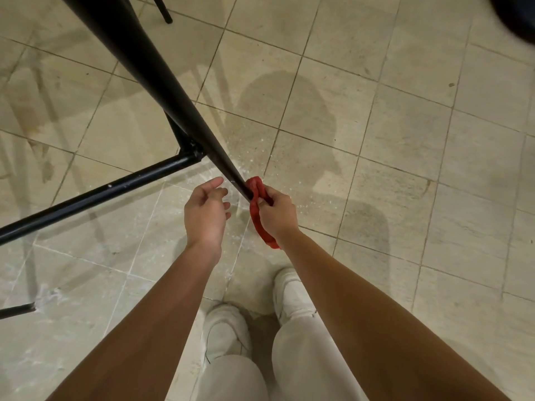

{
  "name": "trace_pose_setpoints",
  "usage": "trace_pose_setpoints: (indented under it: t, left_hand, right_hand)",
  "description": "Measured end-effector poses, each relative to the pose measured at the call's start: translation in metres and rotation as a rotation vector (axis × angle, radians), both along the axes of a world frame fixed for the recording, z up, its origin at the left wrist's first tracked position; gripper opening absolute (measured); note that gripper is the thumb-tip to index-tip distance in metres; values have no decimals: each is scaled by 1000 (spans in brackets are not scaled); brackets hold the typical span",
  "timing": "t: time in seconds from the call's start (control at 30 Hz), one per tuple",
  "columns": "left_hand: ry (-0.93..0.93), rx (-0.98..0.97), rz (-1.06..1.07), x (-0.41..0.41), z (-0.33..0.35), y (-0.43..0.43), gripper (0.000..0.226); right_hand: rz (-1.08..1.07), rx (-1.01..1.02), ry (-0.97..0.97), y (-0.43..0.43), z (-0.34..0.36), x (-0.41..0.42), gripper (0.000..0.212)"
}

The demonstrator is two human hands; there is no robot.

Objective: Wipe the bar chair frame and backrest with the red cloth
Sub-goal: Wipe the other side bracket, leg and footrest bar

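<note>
Cloth [254, 216], red and bunched into a soft roll, is pressed against the lower end of the slim, tapering black metal chair leg [162, 88], close to the floor [405, 169]. The right grip [276, 215] is curled round it. The left grip [205, 215] hangs just beside the leg, fingers loosely bent, holding nothing. A round black crossbar [98, 192] joins the leg higher up. The floor is scuffed beige tile.

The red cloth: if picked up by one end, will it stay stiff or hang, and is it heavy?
Probably floppy: the red cloth bends around the black chair leg and a loose tail trails from the right hand. Likely light, since curled fingers alone hold it there. Its texture is too unclear to judge slipperiness.
</note>
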State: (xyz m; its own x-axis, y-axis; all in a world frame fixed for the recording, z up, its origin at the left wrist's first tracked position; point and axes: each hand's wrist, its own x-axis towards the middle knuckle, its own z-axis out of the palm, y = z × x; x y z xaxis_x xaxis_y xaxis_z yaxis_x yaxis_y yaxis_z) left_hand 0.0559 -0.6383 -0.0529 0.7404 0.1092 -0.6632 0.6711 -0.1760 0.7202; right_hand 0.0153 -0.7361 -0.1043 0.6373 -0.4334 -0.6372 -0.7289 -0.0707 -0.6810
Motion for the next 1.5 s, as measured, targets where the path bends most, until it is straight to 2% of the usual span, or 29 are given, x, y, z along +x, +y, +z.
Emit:
trace_pose_setpoints:
  t: [0.2,0.43,0.73,0.87,1.07,1.3,1.5]
  left_hand:
    - [6,4,-11,3,-10,-1,20]
    - [-1,14,-34,-1,-11,-5,19]
    - [1,13,-55,1,-17,-2,21]
    - [35,1,-55,-3,-23,1,17]
    - [43,-7,-64,-4,-23,0,16]
    - [27,-12,-48,-2,-13,-1,12]
    - [26,-23,-44,-5,6,-3,14]
  right_hand:
    - [52,-3,23,-8,-11,3,35]
    - [3,47,-206,-13,2,-5,31]
    - [290,-57,68,-19,-23,9,32]
    - [301,-47,130,-20,-29,12,34]
    - [359,-27,128,-27,-20,19,34]
    - [370,7,-104,-35,12,17,28]
    - [337,-93,36,-19,25,19,34]
